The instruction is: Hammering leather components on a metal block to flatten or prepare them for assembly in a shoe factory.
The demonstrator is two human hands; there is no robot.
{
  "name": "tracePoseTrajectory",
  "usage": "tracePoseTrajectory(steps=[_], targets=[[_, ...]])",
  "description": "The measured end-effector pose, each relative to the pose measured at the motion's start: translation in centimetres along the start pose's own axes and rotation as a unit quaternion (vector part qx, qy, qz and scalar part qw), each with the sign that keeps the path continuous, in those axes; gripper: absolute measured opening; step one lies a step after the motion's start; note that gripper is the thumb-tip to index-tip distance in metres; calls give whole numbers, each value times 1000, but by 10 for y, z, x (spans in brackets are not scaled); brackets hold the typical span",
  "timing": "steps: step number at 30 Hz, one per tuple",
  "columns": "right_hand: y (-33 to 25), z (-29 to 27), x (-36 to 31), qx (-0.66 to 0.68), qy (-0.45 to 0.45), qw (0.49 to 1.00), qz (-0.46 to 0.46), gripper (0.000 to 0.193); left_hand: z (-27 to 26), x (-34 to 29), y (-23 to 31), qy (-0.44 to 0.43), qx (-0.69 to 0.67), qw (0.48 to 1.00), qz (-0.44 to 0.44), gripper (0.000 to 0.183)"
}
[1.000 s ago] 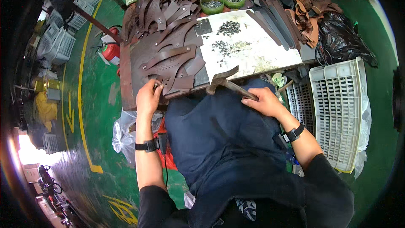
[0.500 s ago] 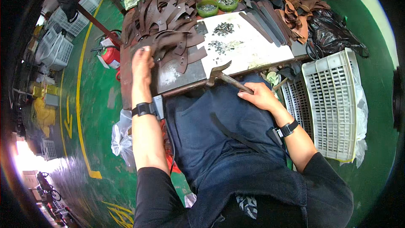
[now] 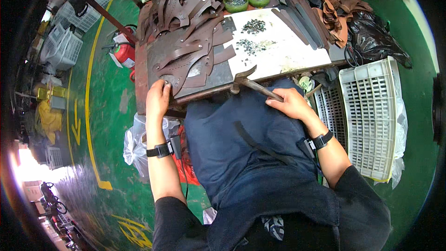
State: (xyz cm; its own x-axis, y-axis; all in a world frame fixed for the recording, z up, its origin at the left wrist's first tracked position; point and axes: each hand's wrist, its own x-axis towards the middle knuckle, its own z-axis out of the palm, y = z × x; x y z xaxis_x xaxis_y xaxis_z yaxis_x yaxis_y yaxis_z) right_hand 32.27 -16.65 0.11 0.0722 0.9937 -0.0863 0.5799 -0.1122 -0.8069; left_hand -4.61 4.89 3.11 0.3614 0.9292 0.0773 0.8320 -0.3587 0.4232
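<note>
My left hand (image 3: 158,97) is at the table's front left corner. Its fingers and thumb are closed on the rounded end of a brown leather piece (image 3: 180,69) that lies flat, with small metal studs and punched holes. Other brown leather pieces (image 3: 186,7) are heaped beyond it. In my right hand (image 3: 293,104) is a hammer (image 3: 255,86), gripped by its handle over my lap; the metal head is by the table's front edge, near the white board (image 3: 278,60). Two piles of small dark metal parts (image 3: 253,26) lie on that board.
Green bowls (image 3: 236,3) of small metal parts stand behind the board. Dark leather strips (image 3: 302,21) and tan leather pieces (image 3: 335,18) lie at the right, near a black plastic bag (image 3: 376,37). White crates (image 3: 369,118) stand right of my legs; a fire extinguisher (image 3: 124,52) is on the left.
My left hand has come nearer to me, and a brown leather piece now lies flat under its fingers at the table's edge. The hammer stays in my right hand, almost unmoved.
</note>
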Motion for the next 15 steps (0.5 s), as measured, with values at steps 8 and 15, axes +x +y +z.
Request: tracePoseTrajectory(steps=[8,15], targets=[[-5,0,1,-24,-6,999,25,32,12,6,6,125,-351,928,-10,30],[-15,2,-1,-39,-16,999,21,30,39,9,4,115,-350,929,24,32]])
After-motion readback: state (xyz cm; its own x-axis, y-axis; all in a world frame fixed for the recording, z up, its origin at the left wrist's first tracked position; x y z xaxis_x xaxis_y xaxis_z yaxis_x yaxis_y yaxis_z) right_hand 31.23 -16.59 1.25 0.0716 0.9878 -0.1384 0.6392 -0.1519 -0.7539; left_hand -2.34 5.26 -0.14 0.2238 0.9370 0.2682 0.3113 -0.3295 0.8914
